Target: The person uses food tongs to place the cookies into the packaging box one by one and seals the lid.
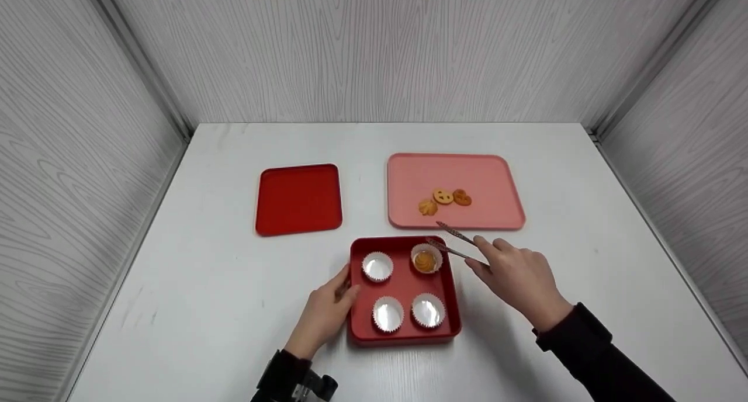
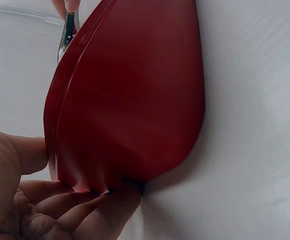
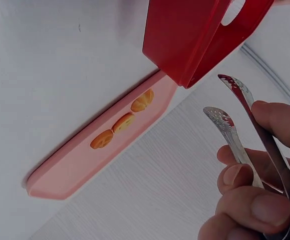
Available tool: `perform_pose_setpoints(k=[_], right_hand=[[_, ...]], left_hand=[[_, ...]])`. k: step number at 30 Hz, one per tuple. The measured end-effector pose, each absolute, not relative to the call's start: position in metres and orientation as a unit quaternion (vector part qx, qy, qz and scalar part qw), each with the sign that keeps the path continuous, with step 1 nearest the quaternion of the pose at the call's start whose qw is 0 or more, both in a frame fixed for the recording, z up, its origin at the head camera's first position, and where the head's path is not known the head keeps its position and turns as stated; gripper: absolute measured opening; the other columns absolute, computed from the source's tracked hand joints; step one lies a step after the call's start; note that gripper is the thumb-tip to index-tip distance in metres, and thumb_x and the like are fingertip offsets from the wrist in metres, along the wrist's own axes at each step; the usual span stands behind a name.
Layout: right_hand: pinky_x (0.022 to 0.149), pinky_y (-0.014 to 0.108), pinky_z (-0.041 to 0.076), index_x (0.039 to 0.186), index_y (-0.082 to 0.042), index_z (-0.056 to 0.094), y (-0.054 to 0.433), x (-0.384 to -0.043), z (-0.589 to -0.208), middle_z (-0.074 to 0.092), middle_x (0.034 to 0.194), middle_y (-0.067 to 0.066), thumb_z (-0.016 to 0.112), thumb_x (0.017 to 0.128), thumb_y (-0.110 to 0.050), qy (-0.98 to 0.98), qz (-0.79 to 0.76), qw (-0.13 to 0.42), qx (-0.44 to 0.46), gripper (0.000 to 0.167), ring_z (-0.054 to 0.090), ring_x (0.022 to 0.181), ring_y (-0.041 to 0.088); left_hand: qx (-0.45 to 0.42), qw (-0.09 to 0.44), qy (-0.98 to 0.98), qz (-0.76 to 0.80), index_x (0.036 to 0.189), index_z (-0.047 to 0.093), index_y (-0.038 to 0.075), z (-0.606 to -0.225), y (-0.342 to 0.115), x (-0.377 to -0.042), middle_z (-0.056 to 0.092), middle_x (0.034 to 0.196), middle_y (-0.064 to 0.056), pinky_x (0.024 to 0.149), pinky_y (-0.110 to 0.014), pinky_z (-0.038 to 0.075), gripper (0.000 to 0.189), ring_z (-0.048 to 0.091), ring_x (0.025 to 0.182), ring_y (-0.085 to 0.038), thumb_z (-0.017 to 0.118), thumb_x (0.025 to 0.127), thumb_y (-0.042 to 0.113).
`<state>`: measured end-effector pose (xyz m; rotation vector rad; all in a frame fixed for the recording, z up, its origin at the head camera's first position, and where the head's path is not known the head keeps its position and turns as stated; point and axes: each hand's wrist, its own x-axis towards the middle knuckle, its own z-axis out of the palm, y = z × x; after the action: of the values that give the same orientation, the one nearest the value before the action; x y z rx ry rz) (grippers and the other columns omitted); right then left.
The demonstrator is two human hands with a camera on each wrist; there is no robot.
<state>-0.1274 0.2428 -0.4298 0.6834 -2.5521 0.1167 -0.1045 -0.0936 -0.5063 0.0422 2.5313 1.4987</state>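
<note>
My left hand (image 1: pixel 327 311) grips the left wall of a square red box (image 1: pixel 403 288), thumb over the rim and fingers against the outside. In the box stand several paper baking cups, among them a front-left cup (image 1: pixel 388 314). The back-right cup (image 1: pixel 418 250) holds a swirled cookie (image 1: pixel 425 262). My right hand (image 1: pixel 520 276) holds metal tongs (image 3: pixel 239 95), their tips spread apart with nothing between them. In the head view one tip overlaps the box's back-right corner and the other lies close to the pink tray's front edge.
Behind the box on the right lies a pink tray (image 1: pixel 409 174) with a swirled cookie (image 1: pixel 428 207), a round cookie with holes (image 1: pixel 443 196) and a browner pretzel-shaped cookie (image 1: pixel 462 197). A flat red tray (image 1: pixel 299 198) lies at the back left. Grey wood-grain panels (image 1: pixel 374 51) enclose the white table.
</note>
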Motion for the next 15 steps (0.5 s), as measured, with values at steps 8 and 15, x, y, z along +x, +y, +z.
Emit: perform_pose_setpoints(k=[8,15], right_hand=[[0.034,0.037,0.034,0.118,-0.008,0.068,0.253,-0.139,-0.429,0.058,0.069,0.008,0.087,0.083,-0.020,-0.933,0.054,0.274,0.228,0.042,0.041,0.037,0.027],[0.035,0.035,0.035,0.106,-0.003,0.064,0.266,-0.148,-0.433,0.060,0.070,0.012,0.086,0.084,-0.019,-0.944,0.063,0.256,0.197,0.034,0.042,0.038,0.026]], left_hand=[[0.018,0.099,0.856,0.506,0.158,0.038,0.008,-0.506,-0.093,-0.104,0.051,0.152,-0.015,0.118,-0.053,0.035,0.061,0.042,0.145,-0.034,0.058,0.105,0.032],[0.014,0.103,0.854,0.509,0.159,0.038,0.010,-0.506,-0.093,-0.104,0.051,0.152,-0.014,0.118,-0.054,0.035,0.061,0.041,0.145,-0.035,0.058,0.106,0.031]])
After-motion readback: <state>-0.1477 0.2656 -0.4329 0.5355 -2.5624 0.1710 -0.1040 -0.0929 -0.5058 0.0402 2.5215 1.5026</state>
